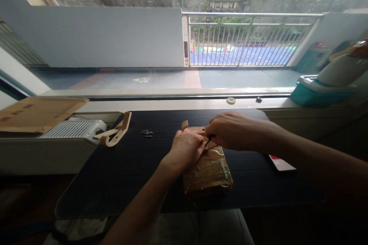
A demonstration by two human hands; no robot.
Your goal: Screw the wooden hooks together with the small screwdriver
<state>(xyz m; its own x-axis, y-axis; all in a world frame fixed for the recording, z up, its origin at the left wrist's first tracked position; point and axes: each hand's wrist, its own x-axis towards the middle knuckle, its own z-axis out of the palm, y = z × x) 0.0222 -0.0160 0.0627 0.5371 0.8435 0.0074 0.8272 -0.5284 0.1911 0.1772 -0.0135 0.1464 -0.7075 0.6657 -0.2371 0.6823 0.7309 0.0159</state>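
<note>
A cardboard box wrapped in clear tape lies on the dark table in front of me. On its far end rests a light wooden piece with dark holes, partly hidden by my hands. My left hand is closed on this wooden piece and presses it against the box. My right hand pinches a thin dark driver tool, its tip meeting the wood beside my left fingers. Most of the tool is hidden in the fist. To the left are several loose screws and a second curved wooden piece.
A black table stands against the window sill. On the left, a brown envelope lies over a white slatted unit. A roll of tape sits on the sill, a teal box at right. A white-and-red card lies under my right forearm.
</note>
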